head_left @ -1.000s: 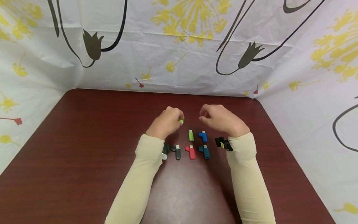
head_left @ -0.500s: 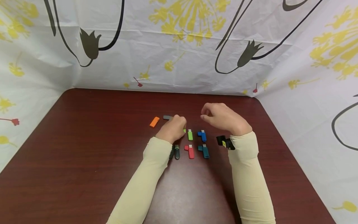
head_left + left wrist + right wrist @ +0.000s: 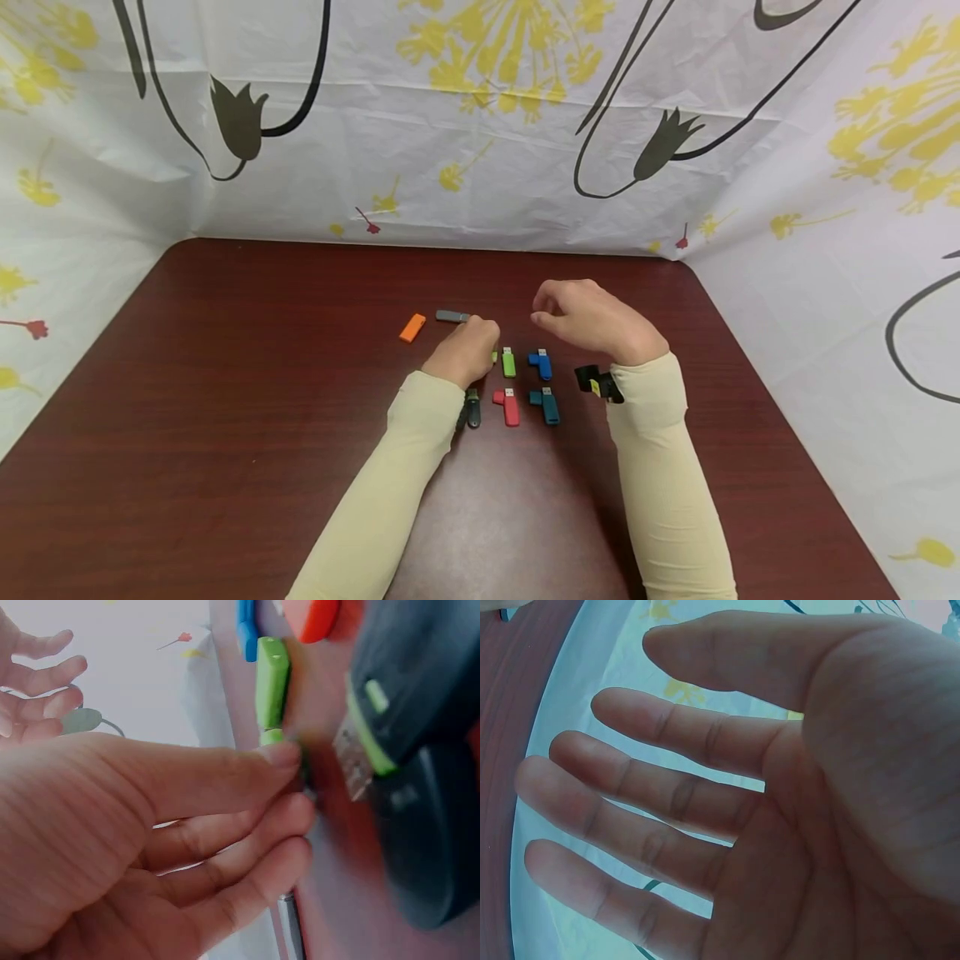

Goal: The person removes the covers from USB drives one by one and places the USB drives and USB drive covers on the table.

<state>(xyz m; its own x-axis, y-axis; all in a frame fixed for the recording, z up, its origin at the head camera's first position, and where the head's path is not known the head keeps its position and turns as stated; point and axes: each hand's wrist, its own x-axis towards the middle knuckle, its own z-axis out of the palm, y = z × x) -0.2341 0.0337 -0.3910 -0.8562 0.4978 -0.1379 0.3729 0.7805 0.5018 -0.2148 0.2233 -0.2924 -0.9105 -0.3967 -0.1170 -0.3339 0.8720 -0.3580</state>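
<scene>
Left hand (image 3: 461, 353) is pinching a little lime piece (image 3: 494, 357) just beside the green USB stick (image 3: 508, 363) on the table (image 3: 300, 458). Right hand (image 3: 592, 321) hangs apart from it, fingers loose and empty, nearest the blue stick (image 3: 543, 365), red stick (image 3: 512, 408) closer in

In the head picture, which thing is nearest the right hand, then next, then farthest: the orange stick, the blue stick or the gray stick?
From the right hand:
1. Blue stick: on the table, just nearer the camera.
2. Gray stick: off to the left, just past the left hand.
3. Orange stick: leftmost.
</scene>
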